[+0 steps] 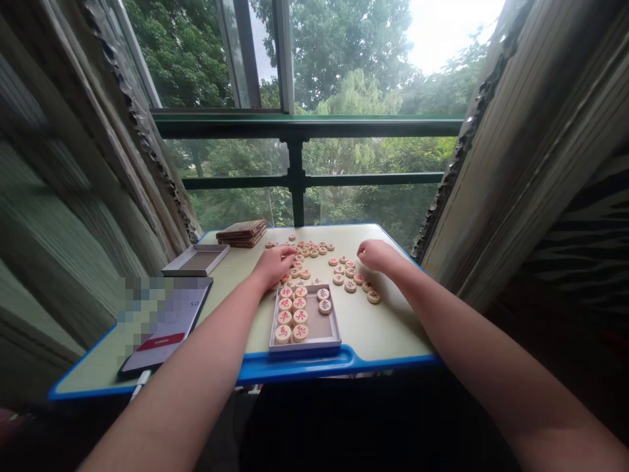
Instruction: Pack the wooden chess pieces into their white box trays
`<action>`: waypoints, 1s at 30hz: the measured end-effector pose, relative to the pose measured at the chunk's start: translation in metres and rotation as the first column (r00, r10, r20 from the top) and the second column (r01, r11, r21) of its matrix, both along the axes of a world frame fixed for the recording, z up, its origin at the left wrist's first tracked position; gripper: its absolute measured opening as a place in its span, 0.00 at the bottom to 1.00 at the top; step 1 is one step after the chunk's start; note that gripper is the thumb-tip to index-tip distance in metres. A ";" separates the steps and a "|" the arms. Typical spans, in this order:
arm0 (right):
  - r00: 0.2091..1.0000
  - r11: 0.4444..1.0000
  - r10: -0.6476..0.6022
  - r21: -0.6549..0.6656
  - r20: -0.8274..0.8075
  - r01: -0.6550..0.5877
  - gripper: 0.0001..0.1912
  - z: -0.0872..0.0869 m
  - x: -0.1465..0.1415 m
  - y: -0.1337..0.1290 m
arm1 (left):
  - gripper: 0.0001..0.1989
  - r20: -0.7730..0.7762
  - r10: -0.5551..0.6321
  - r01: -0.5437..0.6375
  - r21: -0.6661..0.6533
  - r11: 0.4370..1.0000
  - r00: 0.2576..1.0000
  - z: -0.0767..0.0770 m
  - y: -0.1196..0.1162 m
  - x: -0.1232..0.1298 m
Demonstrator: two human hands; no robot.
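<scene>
Round wooden Chinese chess pieces (313, 253) with red and black characters lie loosely across the table. My left hand (276, 266) rests among them with its fingers curled down at the left side of the group. Whether a piece is between those fingertips is hidden. To the right of the scattered pieces, my right hand (377, 255) is closed low over the table, and its fingertips are turned out of sight. Between my forearms stands a shallow box tray (336, 326). Red-marked pieces fill two columns at its left, and black-marked pieces sit at its upper right.
An open box lid (195, 260) lies on the left, with a folded brown board (242, 233) behind it. In front of the lid is a tablet (170, 328) with a white cable (141, 382). The table (314, 367) has a raised blue rim. Curtains hang on both sides.
</scene>
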State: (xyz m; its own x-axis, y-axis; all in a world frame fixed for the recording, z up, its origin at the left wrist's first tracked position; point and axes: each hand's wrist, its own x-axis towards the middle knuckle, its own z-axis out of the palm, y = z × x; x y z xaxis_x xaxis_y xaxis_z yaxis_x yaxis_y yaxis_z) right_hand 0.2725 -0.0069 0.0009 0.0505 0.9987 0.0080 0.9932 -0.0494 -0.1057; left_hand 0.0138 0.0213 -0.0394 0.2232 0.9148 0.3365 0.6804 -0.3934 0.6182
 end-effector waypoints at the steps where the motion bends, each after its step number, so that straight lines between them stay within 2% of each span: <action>1: 1.000 1.000 -0.001 -0.019 -0.004 0.001 0.15 0.003 0.000 -0.001 | 0.14 0.026 0.001 -0.002 0.009 1.000 1.000 -0.001 0.001 0.001; 4: 0.999 0.998 0.025 -0.062 -0.030 -0.027 0.13 0.011 -0.003 -0.007 | 0.14 0.130 0.006 -0.011 0.036 0.999 0.992 -0.004 0.005 0.002; 6: 0.998 0.997 0.047 -0.055 -0.047 -0.049 0.14 0.016 -0.005 -0.011 | 0.18 0.144 0.015 -0.030 0.102 0.994 0.990 -0.006 0.008 0.000; 11: 0.986 0.985 0.152 -0.070 -0.063 -0.156 0.12 0.020 -0.009 -0.019 | 0.20 0.043 0.033 -0.041 0.202 0.979 0.999 -0.002 0.005 -0.004; 13: 0.978 0.973 0.199 -0.109 -0.066 -0.205 0.12 0.017 -0.012 -0.021 | 0.20 -0.013 0.020 -0.018 0.192 0.981 1.000 0.001 0.001 -0.004; 16: 0.977 0.969 0.201 -0.128 -0.075 -0.209 0.13 0.011 -0.018 -0.020 | 0.19 -0.045 -0.003 0.010 0.151 0.989 0.999 0.000 0.000 -0.003; 21: 0.973 0.978 0.203 -0.017 -0.108 -0.206 0.13 0.012 -0.019 -0.019 | 0.18 0.002 0.034 -0.034 0.114 0.993 0.999 -0.007 0.007 -0.008; 23: 0.958 0.960 0.260 -0.070 -0.119 -0.269 0.12 0.020 -0.017 -0.024 | 0.18 0.010 0.041 -0.042 0.121 0.992 0.999 -0.008 0.009 -0.008; 26: 0.914 0.899 0.383 -0.172 -0.137 -0.402 0.12 0.030 -0.017 -0.033 | 0.18 0.029 0.030 -0.034 0.115 0.993 0.999 -0.007 0.008 -0.007; 30: 0.904 0.873 0.419 -0.239 -0.079 -0.426 0.16 0.031 -0.018 -0.038 | 0.17 0.103 0.026 -0.036 0.091 0.995 0.994 -0.006 0.008 -0.005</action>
